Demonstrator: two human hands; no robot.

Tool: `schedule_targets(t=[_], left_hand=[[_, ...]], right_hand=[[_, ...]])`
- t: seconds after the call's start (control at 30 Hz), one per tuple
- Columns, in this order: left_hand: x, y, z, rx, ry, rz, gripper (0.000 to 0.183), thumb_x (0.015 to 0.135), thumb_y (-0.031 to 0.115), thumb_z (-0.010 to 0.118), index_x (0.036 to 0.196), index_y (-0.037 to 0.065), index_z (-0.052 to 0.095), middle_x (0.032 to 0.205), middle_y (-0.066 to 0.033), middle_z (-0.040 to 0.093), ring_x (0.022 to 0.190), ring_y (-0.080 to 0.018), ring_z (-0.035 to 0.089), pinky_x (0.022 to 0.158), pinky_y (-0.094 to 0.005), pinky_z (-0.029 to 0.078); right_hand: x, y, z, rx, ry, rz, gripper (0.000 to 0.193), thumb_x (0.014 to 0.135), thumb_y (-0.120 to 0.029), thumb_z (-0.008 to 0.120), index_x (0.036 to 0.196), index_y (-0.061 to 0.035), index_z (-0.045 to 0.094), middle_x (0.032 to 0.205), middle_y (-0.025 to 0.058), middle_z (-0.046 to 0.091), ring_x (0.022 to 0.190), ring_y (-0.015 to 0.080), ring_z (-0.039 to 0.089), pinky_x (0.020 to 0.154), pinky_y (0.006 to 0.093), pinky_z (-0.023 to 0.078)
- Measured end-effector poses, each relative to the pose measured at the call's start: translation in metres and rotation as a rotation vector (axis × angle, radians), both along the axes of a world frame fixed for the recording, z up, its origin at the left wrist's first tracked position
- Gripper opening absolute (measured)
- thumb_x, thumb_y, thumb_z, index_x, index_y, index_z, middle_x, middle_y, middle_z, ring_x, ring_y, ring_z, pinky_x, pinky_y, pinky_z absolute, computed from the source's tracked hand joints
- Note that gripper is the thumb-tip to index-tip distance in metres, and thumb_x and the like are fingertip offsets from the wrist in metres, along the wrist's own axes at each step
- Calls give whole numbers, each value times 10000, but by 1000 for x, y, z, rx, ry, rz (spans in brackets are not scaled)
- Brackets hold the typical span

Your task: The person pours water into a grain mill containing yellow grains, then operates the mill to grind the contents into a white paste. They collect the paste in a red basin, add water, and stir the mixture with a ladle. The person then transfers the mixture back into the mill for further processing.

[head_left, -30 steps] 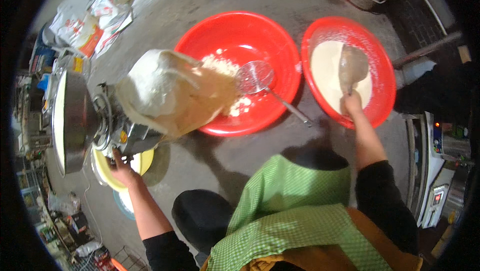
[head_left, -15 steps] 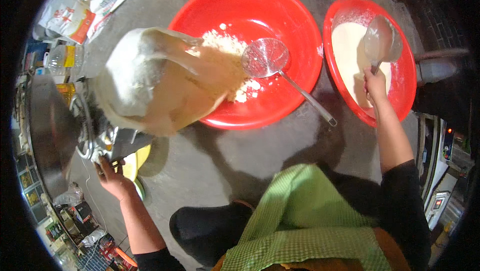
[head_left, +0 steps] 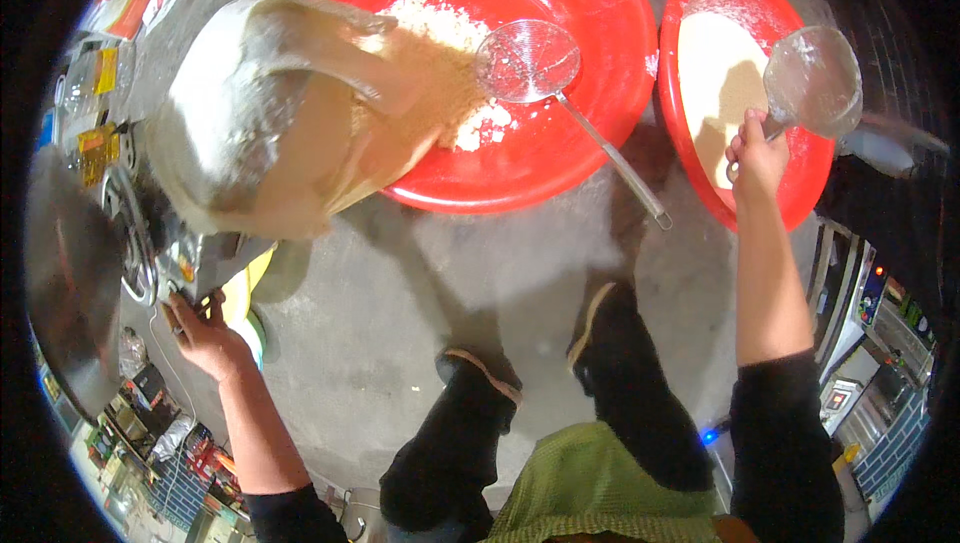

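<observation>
My right hand (head_left: 758,158) grips the handle of a round-bowled grey ladle (head_left: 815,81) over the right side of a smaller red basin (head_left: 815,173). Pale batter or flour (head_left: 722,48) lies in that basin; I cannot tell which. At the left, my left hand (head_left: 212,338) has curled fingers round something dark beside shiny metal parts (head_left: 135,233); what it holds is unclear. A big pale translucent bag (head_left: 215,113) leans over the rim of a large red basin (head_left: 610,93). Tan powder (head_left: 440,83) and white crumbs (head_left: 485,131) lie by its mouth. A wire skimmer (head_left: 530,61) rests across this basin.
Both basins stand on a grey concrete floor (head_left: 340,363). A yellow container (head_left: 240,288) sits below the bag. Plastic bottles (head_left: 95,88) and a dark metal sheet (head_left: 75,263) are at far left. My shoes (head_left: 480,373) are between the arms.
The view has tilted, so the basins sit higher and both legs show. My right hand has moved the ladle rightward, from over the pale contents toward the basin's right rim.
</observation>
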State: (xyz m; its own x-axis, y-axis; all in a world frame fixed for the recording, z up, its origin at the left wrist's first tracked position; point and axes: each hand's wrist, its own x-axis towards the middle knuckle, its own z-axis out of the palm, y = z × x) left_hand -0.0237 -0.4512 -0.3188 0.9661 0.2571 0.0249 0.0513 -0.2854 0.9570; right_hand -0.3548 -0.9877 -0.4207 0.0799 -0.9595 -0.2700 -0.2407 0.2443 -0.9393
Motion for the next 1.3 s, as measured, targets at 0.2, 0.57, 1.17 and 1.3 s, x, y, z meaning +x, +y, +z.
schedule_targets(t=[0.2, 0.57, 1.17, 1.3], left_hand=[[-3, -7, 1, -67, -18, -34, 451, 949, 210, 574, 1342, 39, 433, 1183, -107, 547, 932, -186, 577, 708, -315, 525], [-35, 1, 36, 27, 247, -251, 693, 877, 216, 670, 1436, 42, 299, 1366, -135, 437, 1220, -239, 445, 1011, -376, 362], [-298, 153, 245, 596, 1160, -756, 661, 880, 301, 655, 1387, -24, 382, 1298, -182, 540, 1205, -283, 525, 971, -381, 431], [-310, 144, 315, 370, 1111, -413, 440, 907, 213, 604, 1263, -25, 503, 1075, -140, 635, 933, -214, 634, 766, -325, 495]], right_hand=[[-41, 45, 55, 16, -11, 51, 94, 925, -146, 568, 901, -91, 496, 601, -35, 409, 426, 65, 375, 377, 250, 333], [-81, 69, 196, 59, 33, 142, 116, 932, -145, 554, 892, -76, 470, 591, -39, 400, 421, 61, 353, 385, 245, 321], [-106, 100, 402, 342, -130, 156, 154, 949, -184, 534, 847, -87, 472, 583, -24, 386, 437, 89, 378, 403, 268, 351], [-113, 81, 441, 399, -267, 168, 137, 943, -175, 538, 855, -87, 480, 578, -27, 378, 438, 89, 375, 409, 267, 356]])
